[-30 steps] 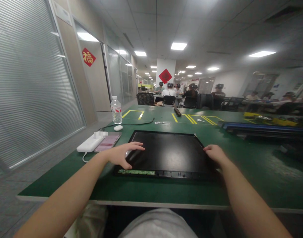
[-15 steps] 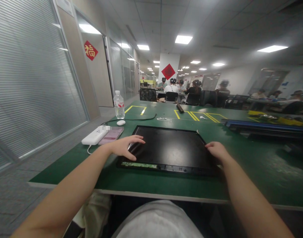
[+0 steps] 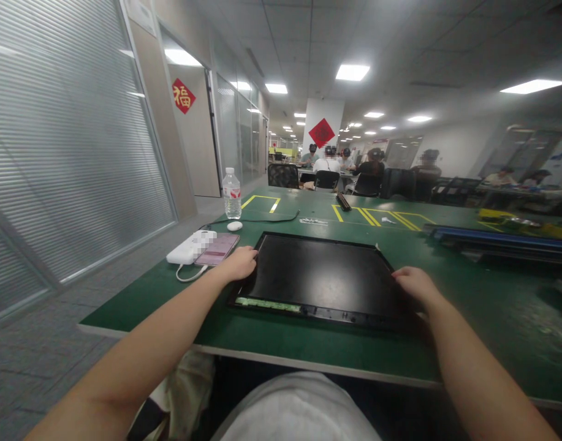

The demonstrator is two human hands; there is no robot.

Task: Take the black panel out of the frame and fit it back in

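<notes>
A black flat display panel (image 3: 320,275) lies on the green table (image 3: 469,306) in front of me, with a thin green circuit strip (image 3: 266,303) along its near edge. My left hand (image 3: 239,263) rests at the panel's left edge, fingers curled around the rim. On the right edge my right hand (image 3: 413,283) grips the panel, fingers bent over the side.
Left of the panel lie a white power bank (image 3: 189,248) with its cable and a phone (image 3: 219,248). Behind them stand a water bottle (image 3: 232,195) and a white mouse (image 3: 235,226). A blue-black bar (image 3: 496,239) lies at right. Several people sit at far desks.
My left hand has slid off the panel's top surface to its left edge and curled there. The right hand stays on the right edge. The camera view has shifted a little.
</notes>
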